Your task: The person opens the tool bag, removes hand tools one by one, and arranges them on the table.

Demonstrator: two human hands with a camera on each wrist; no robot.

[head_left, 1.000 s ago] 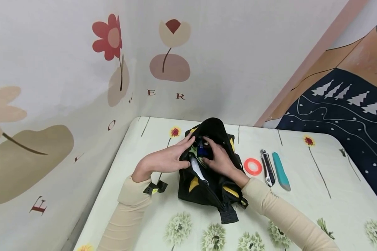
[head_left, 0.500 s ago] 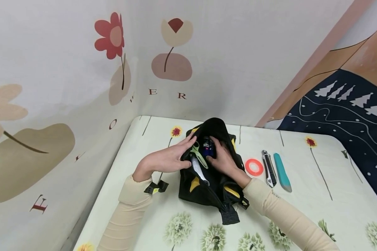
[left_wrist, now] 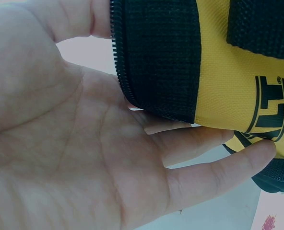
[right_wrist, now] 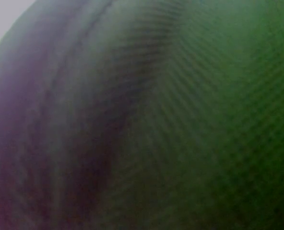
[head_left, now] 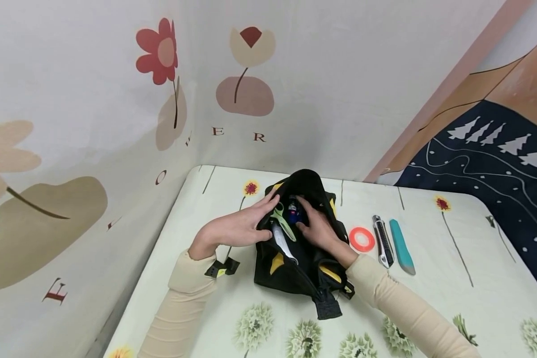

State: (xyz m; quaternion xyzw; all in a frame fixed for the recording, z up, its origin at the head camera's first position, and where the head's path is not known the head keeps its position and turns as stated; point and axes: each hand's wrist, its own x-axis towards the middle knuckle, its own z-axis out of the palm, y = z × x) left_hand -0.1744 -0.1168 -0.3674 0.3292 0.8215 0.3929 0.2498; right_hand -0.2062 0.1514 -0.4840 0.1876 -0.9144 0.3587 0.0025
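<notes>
A black-and-yellow zippered tool bag (head_left: 282, 278) stands with its mouth spread. My left hand (head_left: 232, 227) rests at its left rim; in the left wrist view the fingers (left_wrist: 214, 179) are nearly straight, some tips hidden behind the zipper edge. My right hand (head_left: 317, 226) reaches into the mouth and holds a dark blue, bottle-like object (head_left: 293, 211) between thumb and fingers. A light-green tool with a looped handle (head_left: 286, 226) and a long white-grey tool (head_left: 281, 241) lie inside. The right wrist view is filled with blurred dark fabric (right_wrist: 190, 143).
Right of the bag lie an orange-red ring of tape (head_left: 362, 239), a silver-black utility knife (head_left: 383, 241) and a teal-handled tool (head_left: 402, 246). A flower-printed cloth (head_left: 434, 308) covers the table, against a patterned wall (head_left: 322, 89).
My right hand and the blue object have shifted slightly right inside the bag, so the green tool shows more. My left hand stays at the rim.
</notes>
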